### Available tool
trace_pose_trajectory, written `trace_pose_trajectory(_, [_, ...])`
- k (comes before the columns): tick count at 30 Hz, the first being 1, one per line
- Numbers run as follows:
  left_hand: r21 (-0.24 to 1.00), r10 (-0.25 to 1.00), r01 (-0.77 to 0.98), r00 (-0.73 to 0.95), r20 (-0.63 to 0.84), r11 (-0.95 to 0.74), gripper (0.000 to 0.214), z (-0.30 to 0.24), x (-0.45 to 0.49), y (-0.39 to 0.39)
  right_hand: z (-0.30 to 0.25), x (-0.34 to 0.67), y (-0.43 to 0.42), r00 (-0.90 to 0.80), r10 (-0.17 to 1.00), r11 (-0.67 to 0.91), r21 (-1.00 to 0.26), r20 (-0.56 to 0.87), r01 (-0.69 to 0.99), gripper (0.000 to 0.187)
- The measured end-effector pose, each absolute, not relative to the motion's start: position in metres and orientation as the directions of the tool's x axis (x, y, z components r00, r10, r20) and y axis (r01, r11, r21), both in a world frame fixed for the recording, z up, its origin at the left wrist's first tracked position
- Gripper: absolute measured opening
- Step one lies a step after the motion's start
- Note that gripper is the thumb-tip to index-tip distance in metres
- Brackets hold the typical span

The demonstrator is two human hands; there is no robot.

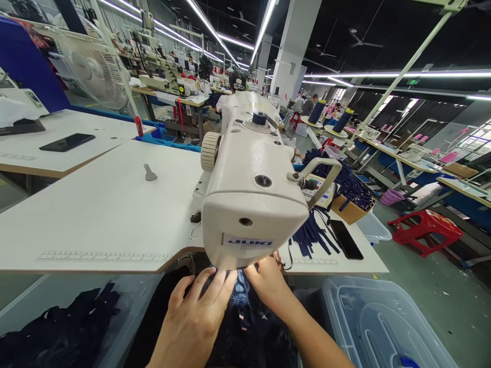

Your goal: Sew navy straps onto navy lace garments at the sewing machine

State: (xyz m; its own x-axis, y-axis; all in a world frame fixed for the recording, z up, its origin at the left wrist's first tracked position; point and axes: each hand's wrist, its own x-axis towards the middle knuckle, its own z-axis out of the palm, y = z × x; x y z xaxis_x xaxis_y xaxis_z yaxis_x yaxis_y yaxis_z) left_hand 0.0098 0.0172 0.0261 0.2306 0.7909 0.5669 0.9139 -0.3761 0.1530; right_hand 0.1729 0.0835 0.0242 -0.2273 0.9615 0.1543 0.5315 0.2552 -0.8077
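My left hand (199, 312) lies palm down at the front of a white sewing machine (261, 168), fingers stretched out and apart on dark navy fabric (240, 294). Opposite it, the fingers of my right hand (270, 283) are bent and closed on the fabric's right side, their tips partly behind the machine head. Light falls on the strip of fabric between the hands. The rest of this fabric hangs down toward my lap. The needle and presser foot are hidden under the machine head.
Navy strips (312, 235) and a black phone (346, 239) lie right of the machine, near a cardboard box (351, 209). A grey metal piece (150, 173) rests on the white table (95, 209). Plastic bins (383, 317) flank my legs. A red stool (425, 230) stands right.
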Motion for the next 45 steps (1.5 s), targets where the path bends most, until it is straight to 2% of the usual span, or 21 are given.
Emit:
trace_pose_trajectory(8, [0.212, 0.791, 0.898, 0.204, 0.577, -0.386, 0.036, 0.025, 0.01, 0.018, 0.024, 0.173, 0.083, -0.223, 0.966, 0.235, -0.81, 0.133, 0.537, 0.007])
trace_pose_trajectory(14, [0.125, 0.731, 0.888, 0.275, 0.625, -0.442, 0.034, 0.035, 0.009, 0.022, 0.021, 0.176, 0.083, -0.216, 0.966, 0.233, -0.843, 0.143, 0.485, 0.007])
trace_pose_trajectory(17, [0.038, 0.681, 0.865, 0.367, 0.634, -0.501, 0.03, 0.041, 0.008, 0.024, 0.018, 0.178, 0.085, -0.196, 0.971, 0.215, -0.86, 0.138, 0.463, 0.004])
trace_pose_trajectory(20, [-0.015, 0.669, 0.858, 0.412, 0.619, -0.514, 0.038, 0.043, 0.007, 0.024, 0.015, 0.179, 0.087, -0.181, 0.974, 0.201, -0.877, 0.134, 0.436, 0.004])
trace_pose_trajectory(24, [0.043, 0.678, 0.856, 0.377, 0.631, -0.515, 0.032, 0.039, 0.006, 0.022, 0.016, 0.18, 0.081, -0.156, 0.975, 0.21, -0.899, 0.16, 0.385, 0.004])
trace_pose_trajectory(29, [0.174, 0.685, 0.812, 0.332, 0.648, -0.558, 0.04, 0.023, 0.002, 0.018, 0.018, 0.177, 0.067, -0.173, 0.976, 0.188, -0.914, 0.132, 0.36, 0.004])
trace_pose_trajectory(34, [0.11, 0.655, 0.803, 0.388, 0.648, -0.586, 0.046, 0.012, 0.003, 0.012, 0.017, 0.175, 0.068, -0.146, 0.98, 0.178, -0.918, 0.134, 0.355, 0.008])
trace_pose_trajectory(37, [0.132, 0.706, 0.837, 0.351, 0.615, -0.531, 0.042, 0.014, 0.008, 0.007, 0.02, 0.175, 0.073, -0.123, 0.979, 0.197, -0.895, 0.161, 0.401, 0.007])
trace_pose_trajectory(41, [0.195, 0.763, 0.865, 0.276, 0.584, -0.462, 0.037, 0.02, 0.014, 0.004, 0.027, 0.173, 0.077, -0.129, 0.973, 0.228, -0.865, 0.19, 0.447, 0.014])
trace_pose_trajectory(45, [0.199, 0.756, 0.869, 0.257, 0.601, -0.453, 0.037, 0.021, 0.015, 0.006, 0.028, 0.172, 0.078, -0.14, 0.97, 0.242, -0.852, 0.2, 0.463, 0.016])
